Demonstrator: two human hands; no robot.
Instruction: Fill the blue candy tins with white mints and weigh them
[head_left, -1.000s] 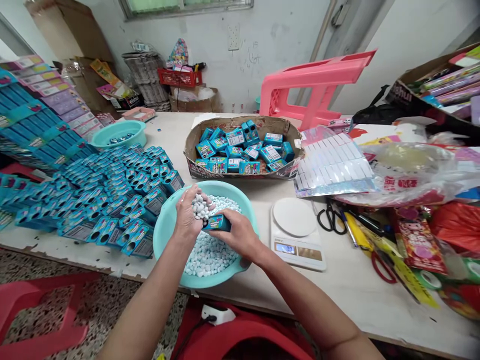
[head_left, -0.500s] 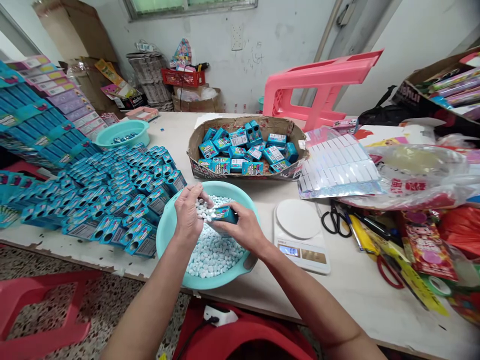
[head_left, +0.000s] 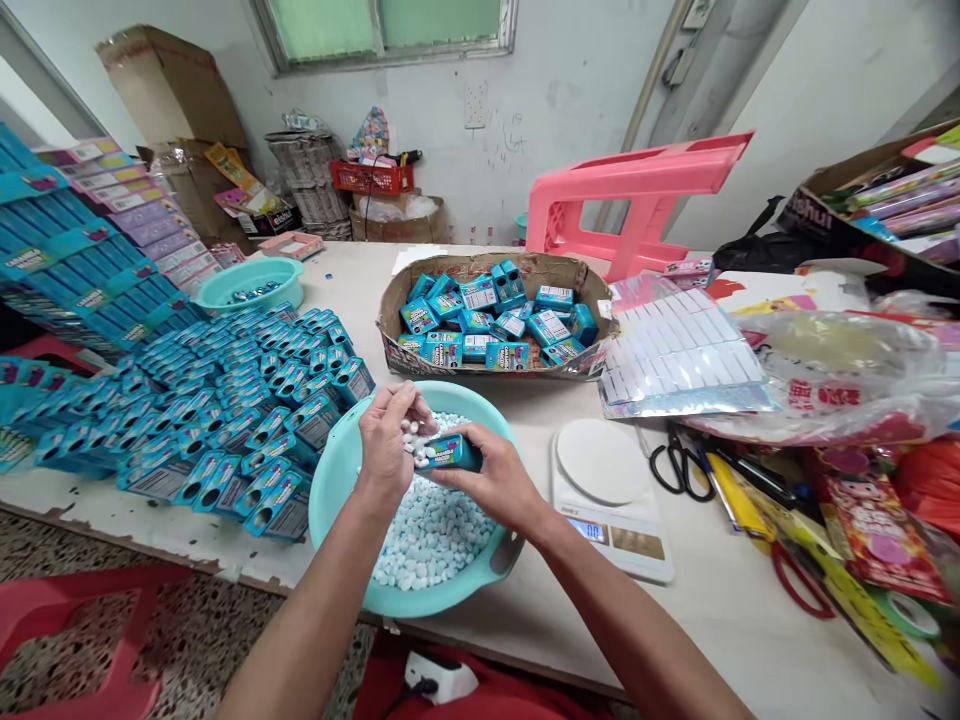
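My right hand (head_left: 499, 475) is closed round a small blue candy box (head_left: 451, 452), tipped on its side with its end toward my left hand. Curled fingers of my left hand (head_left: 390, 440) hold several white candies (head_left: 420, 440) against that end of the box. Both hands are over a turquoise basin (head_left: 330, 540) that contains many loose pale candies (head_left: 435, 530). Just right of the basin, a white kitchen scale (head_left: 604, 465) reads about zero. To the left stand many blue candy boxes (head_left: 277, 500) in rows, the near ones with round holes in their tops.
A cut-down carton (head_left: 390, 345) of blue boxes lies behind the basin. Black scissors (head_left: 679, 462), a sticker sheet (head_left: 682, 345) and plastic bags (head_left: 840, 360) crowd the right. A pink stool (head_left: 630, 190) and a smaller turquoise bowl (head_left: 289, 290) are at the back.
The view has tilted up slightly, so the scene sits lower. The candy box has turned a little, showing more of its printed face. Both hands stay together over the basin.
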